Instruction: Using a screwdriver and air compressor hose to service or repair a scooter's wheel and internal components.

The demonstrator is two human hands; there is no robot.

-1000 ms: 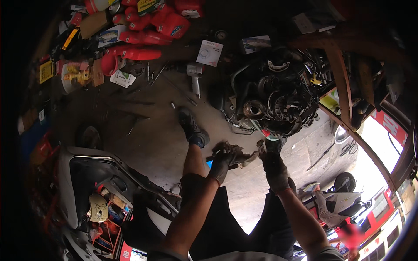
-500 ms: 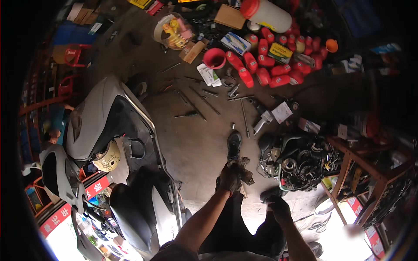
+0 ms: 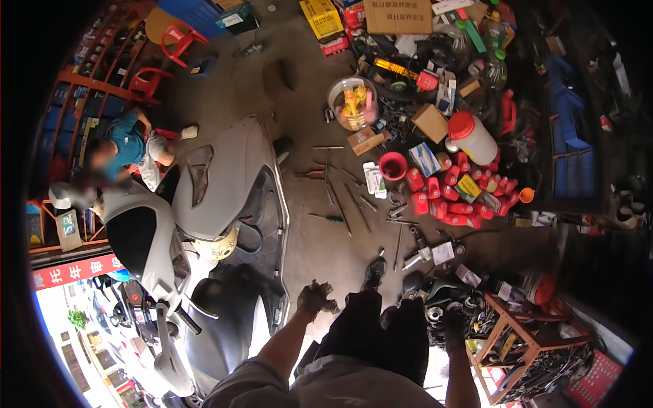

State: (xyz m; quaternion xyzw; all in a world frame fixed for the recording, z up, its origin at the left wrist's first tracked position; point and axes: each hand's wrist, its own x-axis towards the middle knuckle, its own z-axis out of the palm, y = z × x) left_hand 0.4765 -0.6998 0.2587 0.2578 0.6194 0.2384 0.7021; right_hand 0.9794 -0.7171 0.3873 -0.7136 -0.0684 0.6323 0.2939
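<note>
rag (image 3: 330,305) looks crumpled, brown, clamped by left hand (image 3: 312,298) fingers; right hand (image 3: 453,328) fingers too dark to tell.

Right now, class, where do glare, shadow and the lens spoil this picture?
Head view: bright glare washes out parts of the lower left, below the red banner; head view, lower right: the right hand is too dark for fine detail; head view, rim: the fisheye leaves black corners.

Two hands (image 3: 313,298), one teal-shirted person (image 3: 128,140), one orange cup (image 3: 526,195), one red-lidded white jug (image 3: 478,144), one air wrench (image 3: 424,253)
</note>
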